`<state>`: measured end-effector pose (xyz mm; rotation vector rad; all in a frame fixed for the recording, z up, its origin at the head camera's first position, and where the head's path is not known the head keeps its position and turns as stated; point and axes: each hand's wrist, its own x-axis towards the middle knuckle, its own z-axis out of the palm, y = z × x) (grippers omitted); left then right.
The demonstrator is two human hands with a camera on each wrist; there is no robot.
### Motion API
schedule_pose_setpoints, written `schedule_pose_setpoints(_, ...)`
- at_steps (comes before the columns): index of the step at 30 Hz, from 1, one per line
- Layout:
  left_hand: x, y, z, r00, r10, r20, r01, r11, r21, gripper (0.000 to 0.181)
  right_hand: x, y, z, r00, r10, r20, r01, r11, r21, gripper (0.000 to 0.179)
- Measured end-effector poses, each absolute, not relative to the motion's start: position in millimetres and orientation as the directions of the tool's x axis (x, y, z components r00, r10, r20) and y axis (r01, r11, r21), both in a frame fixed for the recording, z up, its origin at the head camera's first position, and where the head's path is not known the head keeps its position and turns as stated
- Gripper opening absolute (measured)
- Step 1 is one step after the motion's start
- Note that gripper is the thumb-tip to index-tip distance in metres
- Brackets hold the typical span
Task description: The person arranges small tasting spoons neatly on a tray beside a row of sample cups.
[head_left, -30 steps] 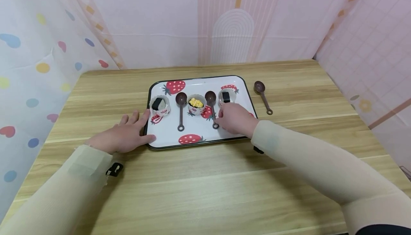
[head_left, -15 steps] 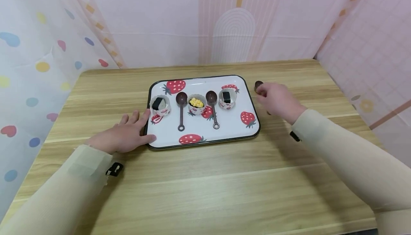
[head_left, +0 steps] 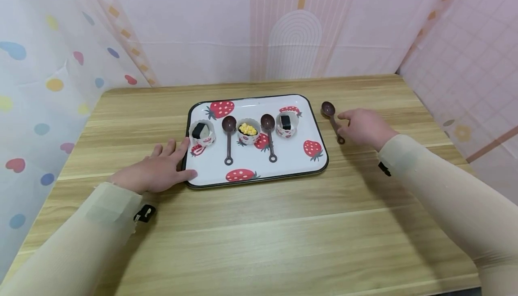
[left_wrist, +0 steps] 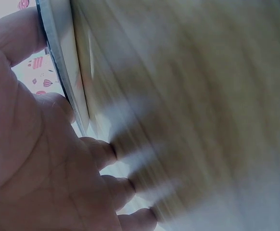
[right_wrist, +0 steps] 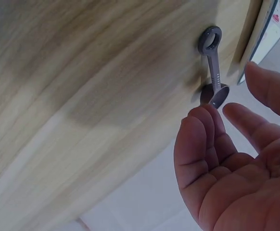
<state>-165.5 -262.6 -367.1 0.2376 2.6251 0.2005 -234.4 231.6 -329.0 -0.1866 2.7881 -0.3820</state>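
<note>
Right hand [head_left: 364, 127], loosely curled, has shifted along the off-tray spoon [head_left: 328, 109], partly hiding it; left hand [head_left: 155, 171] lies spread against the tray [head_left: 291, 163].

from the head we look forward and down over the table [head_left: 259, 233], tray [head_left: 289, 157], left hand [head_left: 155, 173] and right hand [head_left: 366, 127]. from each wrist we see that hand up close; our left-wrist and head views share the tray's edge, right-wrist and head the spoon [right_wrist: 213, 67] beside it.
</note>
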Motion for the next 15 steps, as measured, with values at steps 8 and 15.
schedule_pose_setpoints(8, -163, -259, -361, -0.858, 0.203, -0.472, 0.134, 0.975, 0.177, 0.107, -234, 233, -333, -0.921, -0.183, -0.343, -0.096, 0.962, -0.254, 0.059)
schedule_pose_setpoints(15, -168, -266, -372, -0.868, 0.193, -0.457, 0.118, 0.975, 0.187, 0.111, -235, 234, -338, -0.922, -0.198, -0.332, -0.123, 0.964, -0.235, 0.060)
